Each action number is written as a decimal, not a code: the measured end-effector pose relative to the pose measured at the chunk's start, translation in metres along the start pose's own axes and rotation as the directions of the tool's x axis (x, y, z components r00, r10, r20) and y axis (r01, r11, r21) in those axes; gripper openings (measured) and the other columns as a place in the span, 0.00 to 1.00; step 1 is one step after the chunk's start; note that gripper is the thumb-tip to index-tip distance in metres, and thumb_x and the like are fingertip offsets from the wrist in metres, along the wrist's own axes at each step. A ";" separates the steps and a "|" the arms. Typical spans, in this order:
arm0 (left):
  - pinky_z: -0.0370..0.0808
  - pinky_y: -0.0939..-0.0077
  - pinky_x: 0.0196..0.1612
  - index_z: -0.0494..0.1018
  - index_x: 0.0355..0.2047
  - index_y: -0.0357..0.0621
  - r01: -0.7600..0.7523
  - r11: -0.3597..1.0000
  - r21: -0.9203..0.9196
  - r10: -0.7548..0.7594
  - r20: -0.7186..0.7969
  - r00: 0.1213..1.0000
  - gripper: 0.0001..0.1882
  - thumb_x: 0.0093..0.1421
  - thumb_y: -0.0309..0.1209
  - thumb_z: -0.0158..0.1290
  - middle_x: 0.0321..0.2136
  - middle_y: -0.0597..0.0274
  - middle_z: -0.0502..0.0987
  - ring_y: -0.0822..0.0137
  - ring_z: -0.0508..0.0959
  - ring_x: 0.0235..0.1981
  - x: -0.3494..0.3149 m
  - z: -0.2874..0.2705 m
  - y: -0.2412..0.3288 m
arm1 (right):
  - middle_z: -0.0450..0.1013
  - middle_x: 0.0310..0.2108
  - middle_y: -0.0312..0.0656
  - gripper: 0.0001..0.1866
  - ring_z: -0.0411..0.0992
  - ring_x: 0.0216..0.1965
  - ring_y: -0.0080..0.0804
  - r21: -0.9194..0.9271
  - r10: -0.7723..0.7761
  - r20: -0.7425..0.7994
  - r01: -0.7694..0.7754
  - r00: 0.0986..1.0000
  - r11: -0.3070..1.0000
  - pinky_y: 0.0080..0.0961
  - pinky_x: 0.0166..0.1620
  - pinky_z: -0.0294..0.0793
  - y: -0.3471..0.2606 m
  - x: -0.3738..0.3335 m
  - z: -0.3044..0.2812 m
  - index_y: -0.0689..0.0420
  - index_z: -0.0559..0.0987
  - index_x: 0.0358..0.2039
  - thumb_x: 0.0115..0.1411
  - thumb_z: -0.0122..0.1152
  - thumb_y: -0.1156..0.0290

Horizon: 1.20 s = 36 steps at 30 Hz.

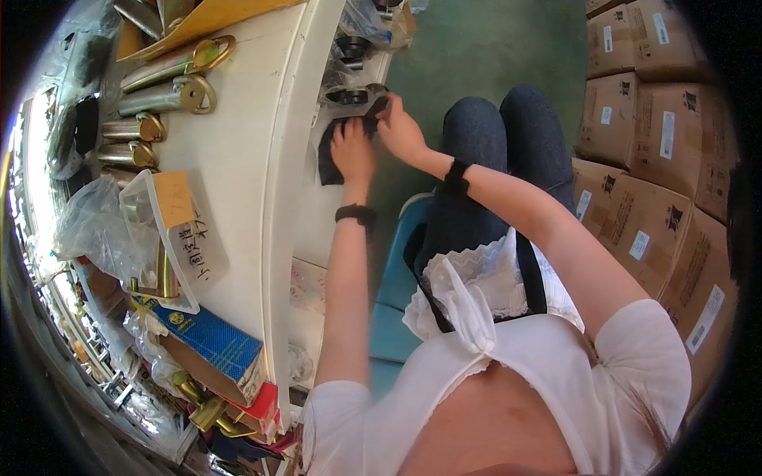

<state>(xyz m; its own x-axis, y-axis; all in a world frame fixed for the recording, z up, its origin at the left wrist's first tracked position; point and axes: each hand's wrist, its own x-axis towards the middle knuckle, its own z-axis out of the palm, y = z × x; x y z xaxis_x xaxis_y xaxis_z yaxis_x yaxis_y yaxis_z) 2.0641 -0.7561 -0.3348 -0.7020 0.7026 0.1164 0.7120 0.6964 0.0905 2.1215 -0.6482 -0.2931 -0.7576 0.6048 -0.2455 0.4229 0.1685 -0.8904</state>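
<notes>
A piece of black cloth (327, 159) is stretched between my two hands on the lower shelf beside the table. My left hand (352, 149) lies over it, fingers curled onto the fabric and gripping it. At the cloth's far right end, my right hand (401, 133) pinches its upper corner between thumb and fingers. Just beyond my fingers sit black round parts (349, 97), partly wrapped in clear plastic. What lies under the cloth is hidden.
Brass-coloured metal pins with ring ends (178, 67) lie on the white tabletop (238, 135) at left. Nearby stand a clear plastic bin (194, 246) and a blue box (210, 337). Stacked cardboard cartons (663, 159) line the right side. I sit on a blue seat (389, 317).
</notes>
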 end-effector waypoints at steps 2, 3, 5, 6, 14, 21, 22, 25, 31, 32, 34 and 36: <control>0.64 0.63 0.47 0.66 0.47 0.47 0.178 0.984 0.010 -0.179 0.041 0.983 0.19 0.55 0.35 0.46 0.45 0.62 0.67 0.56 0.63 0.49 -0.003 -0.008 -0.012 | 0.68 0.40 0.53 0.17 0.67 0.41 0.46 -0.260 -0.185 0.189 0.230 0.965 0.938 0.37 0.42 0.67 0.007 -0.009 0.002 0.65 0.68 0.39 0.47 0.51 0.74; 0.63 0.63 0.47 0.65 0.48 0.48 0.211 0.977 -0.004 -0.211 0.040 0.977 0.19 0.56 0.36 0.45 0.46 0.63 0.67 0.56 0.64 0.48 -0.004 -0.008 -0.021 | 0.67 0.43 0.52 0.18 0.65 0.45 0.45 -0.332 -0.294 0.258 0.370 0.920 0.868 0.37 0.45 0.65 0.012 -0.009 0.006 0.65 0.68 0.40 0.46 0.51 0.74; 0.64 0.63 0.47 0.65 0.49 0.48 0.266 0.964 -0.017 -0.265 0.042 0.963 0.19 0.56 0.35 0.45 0.46 0.64 0.67 0.56 0.64 0.48 -0.007 -0.013 -0.033 | 0.64 0.47 0.51 0.23 0.62 0.50 0.43 -0.419 -0.482 0.309 0.572 0.820 0.705 0.35 0.53 0.58 0.020 -0.007 0.024 0.66 0.67 0.45 0.44 0.50 0.75; 0.64 0.63 0.47 0.65 0.49 0.49 0.285 0.958 -0.018 -0.283 0.064 0.957 0.19 0.57 0.35 0.44 0.46 0.64 0.67 0.56 0.64 0.47 -0.008 -0.018 -0.037 | 0.64 0.47 0.51 0.23 0.62 0.50 0.43 -0.417 -0.478 0.298 0.563 0.826 0.713 0.35 0.53 0.58 0.022 -0.003 0.029 0.66 0.67 0.45 0.44 0.50 0.75; 0.64 0.61 0.46 0.64 0.49 0.47 0.193 0.981 0.031 -0.194 0.015 0.981 0.19 0.57 0.32 0.43 0.47 0.63 0.65 0.54 0.64 0.46 -0.029 -0.020 -0.053 | 0.59 0.54 0.47 0.34 0.58 0.54 0.36 -0.440 -0.384 0.470 0.588 0.795 0.679 0.29 0.55 0.55 0.018 0.016 0.069 0.63 0.62 0.52 0.42 0.53 0.66; 0.65 0.62 0.45 0.65 0.49 0.48 0.205 0.971 0.122 -0.208 0.008 0.978 0.22 0.52 0.31 0.47 0.46 0.66 0.66 0.56 0.65 0.47 -0.078 -0.020 -0.032 | 0.56 0.57 0.44 0.31 0.52 0.59 0.34 -0.350 -0.382 0.756 0.821 0.532 0.452 0.30 0.55 0.56 0.027 0.009 0.060 0.62 0.65 0.51 0.44 0.52 0.65; 0.65 0.62 0.45 0.65 0.49 0.48 0.201 0.973 0.116 -0.203 0.005 0.979 0.22 0.52 0.31 0.47 0.46 0.66 0.66 0.56 0.65 0.47 -0.082 -0.018 -0.026 | 0.56 0.57 0.44 0.31 0.52 0.59 0.34 -0.357 -0.380 0.753 0.819 0.537 0.450 0.30 0.55 0.56 0.027 0.007 0.056 0.62 0.65 0.51 0.44 0.52 0.65; 0.65 0.63 0.45 0.65 0.49 0.47 0.210 0.976 0.065 -0.209 -0.015 0.978 0.21 0.52 0.31 0.46 0.46 0.65 0.66 0.54 0.65 0.46 -0.087 -0.017 -0.010 | 0.62 0.52 0.44 0.25 0.59 0.54 0.36 -0.396 -0.319 0.715 0.736 0.622 0.549 0.30 0.52 0.60 0.018 0.002 0.043 0.61 0.67 0.48 0.48 0.50 0.67; 0.63 0.63 0.47 0.66 0.47 0.42 0.183 0.982 -0.044 -0.185 -0.037 0.982 0.21 0.49 0.26 0.47 0.44 0.58 0.66 0.52 0.64 0.44 -0.035 -0.024 -0.017 | 0.67 0.46 0.45 0.23 0.66 0.45 0.36 -0.479 -0.290 0.440 0.495 0.850 0.725 0.30 0.44 0.66 0.005 0.015 0.069 0.60 0.68 0.47 0.49 0.49 0.67; 0.63 0.64 0.47 0.66 0.46 0.42 0.191 0.979 -0.075 -0.194 -0.035 0.980 0.20 0.49 0.26 0.47 0.44 0.57 0.66 0.52 0.64 0.44 -0.034 -0.027 -0.017 | 0.66 0.46 0.45 0.23 0.66 0.46 0.37 -0.482 -0.301 0.429 0.498 0.852 0.721 0.29 0.44 0.66 0.008 0.015 0.074 0.59 0.68 0.47 0.49 0.49 0.67; 0.63 0.64 0.46 0.67 0.44 0.40 0.166 0.984 -0.067 -0.169 -0.038 0.985 0.19 0.49 0.26 0.47 0.43 0.56 0.66 0.52 0.64 0.43 -0.049 -0.028 -0.016 | 0.67 0.45 0.44 0.21 0.67 0.45 0.37 -0.500 -0.451 0.450 0.636 0.771 0.588 0.29 0.43 0.67 0.024 0.014 0.077 0.59 0.71 0.44 0.48 0.50 0.68; 0.64 0.64 0.44 0.69 0.41 0.42 0.195 0.980 -0.028 -0.194 0.031 0.980 0.17 0.48 0.29 0.48 0.39 0.59 0.69 0.52 0.66 0.40 -0.079 -0.024 -0.024 | 0.68 0.44 0.44 0.19 0.67 0.44 0.37 -0.498 -0.580 0.483 0.751 0.656 0.435 0.28 0.41 0.68 0.023 0.004 0.077 0.58 0.73 0.42 0.47 0.50 0.68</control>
<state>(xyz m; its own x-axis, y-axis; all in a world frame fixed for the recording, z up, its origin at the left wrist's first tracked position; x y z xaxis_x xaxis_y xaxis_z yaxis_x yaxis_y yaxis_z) 2.1029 -0.8314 -0.3226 -0.8271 0.5583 0.0656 0.5616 0.8157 0.1389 2.0900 -0.7019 -0.3440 -0.9824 -0.0766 0.1706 -0.1374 0.9145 -0.3805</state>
